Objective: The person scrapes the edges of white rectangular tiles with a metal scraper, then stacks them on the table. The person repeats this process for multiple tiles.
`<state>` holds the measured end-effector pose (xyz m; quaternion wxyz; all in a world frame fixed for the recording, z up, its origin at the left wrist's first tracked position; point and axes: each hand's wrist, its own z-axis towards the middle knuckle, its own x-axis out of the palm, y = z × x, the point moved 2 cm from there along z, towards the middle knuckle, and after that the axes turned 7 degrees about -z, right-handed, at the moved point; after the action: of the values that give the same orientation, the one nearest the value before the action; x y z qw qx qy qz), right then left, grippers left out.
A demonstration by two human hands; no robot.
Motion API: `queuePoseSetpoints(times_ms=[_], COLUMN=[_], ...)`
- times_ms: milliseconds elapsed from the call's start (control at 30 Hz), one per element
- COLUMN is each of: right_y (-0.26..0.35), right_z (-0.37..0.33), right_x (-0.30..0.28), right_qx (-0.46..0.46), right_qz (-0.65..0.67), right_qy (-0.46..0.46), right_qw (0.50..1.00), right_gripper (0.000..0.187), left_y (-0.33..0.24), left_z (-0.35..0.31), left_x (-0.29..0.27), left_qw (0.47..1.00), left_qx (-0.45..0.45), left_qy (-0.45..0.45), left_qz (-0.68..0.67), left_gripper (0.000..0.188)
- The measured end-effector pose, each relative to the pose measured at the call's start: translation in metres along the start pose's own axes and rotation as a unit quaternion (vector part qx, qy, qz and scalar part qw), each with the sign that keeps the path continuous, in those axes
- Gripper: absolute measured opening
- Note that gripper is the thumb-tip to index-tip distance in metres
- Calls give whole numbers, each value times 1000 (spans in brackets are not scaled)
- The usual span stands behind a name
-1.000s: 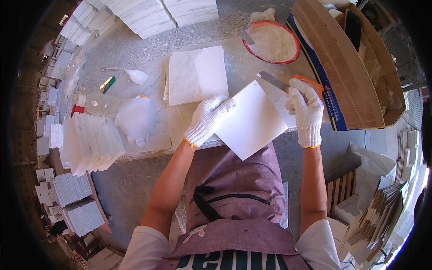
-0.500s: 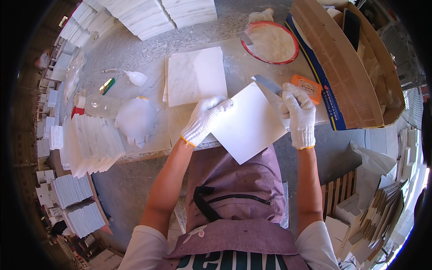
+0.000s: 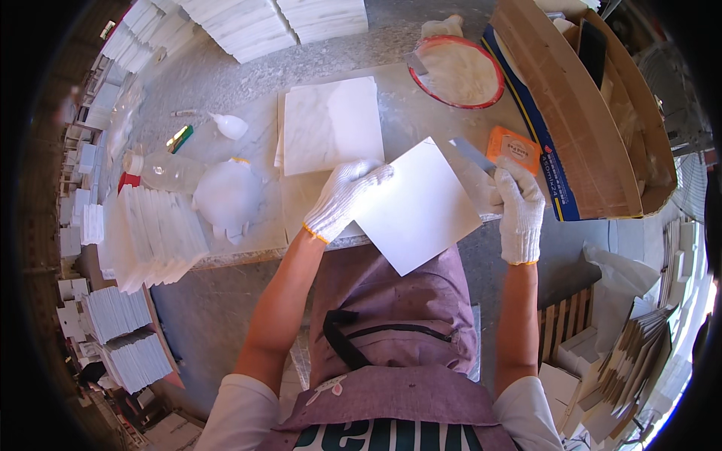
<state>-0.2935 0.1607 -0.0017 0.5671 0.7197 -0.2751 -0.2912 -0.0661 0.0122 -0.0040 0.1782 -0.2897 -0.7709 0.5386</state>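
My left hand [image 3: 347, 194], in a white knit glove, grips a square white tile [image 3: 421, 207] by its left corner. The tile is tilted over the table's near edge, in front of my apron. My right hand [image 3: 519, 207], gloved too, is closed around a scraper with a flat grey metal blade [image 3: 472, 155]; its handle is hidden in the fingers. The blade points up and left, apart from the tile's right edge. Just beyond the left hand, a small stack of square white marble tiles [image 3: 331, 124] lies on the table.
A red-rimmed bowl [image 3: 500, 94] of pale powder stands at the far right, near an orange packet [image 3: 515, 148] and a cardboard box [image 3: 575, 113]. On the left are a white dust mask [image 3: 227, 197], a clear bottle [image 3: 169, 173], a small squeeze bottle [image 3: 229, 126] and stacked tiles [image 3: 158, 233].
My right hand has moved right and nearer to me, drawing the scraper blade away from the tile's edge. The left hand still holds the tile in almost the same place.
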Motion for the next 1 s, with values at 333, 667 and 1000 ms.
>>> queuePoseSetpoints(times_ms=[333,667,1000], right_y=[48,71,108], right_z=[44,104,35], right_x=[3,28,102], right_qx=[-135,-359,-450], right_qz=[-36,-461,-275], right_qy=[-65,-9,82], right_qw=[988,812,846], right_gripper=[24,25,41], left_y=[2,10,18], left_z=[3,10,11], left_x=[-1,-4,0], left_qw=[1000,1000,995], left_qx=[-1,-3,39], left_qy=[14,20,-10], left_qz=[-3,21,87], left_gripper=[25,29,50])
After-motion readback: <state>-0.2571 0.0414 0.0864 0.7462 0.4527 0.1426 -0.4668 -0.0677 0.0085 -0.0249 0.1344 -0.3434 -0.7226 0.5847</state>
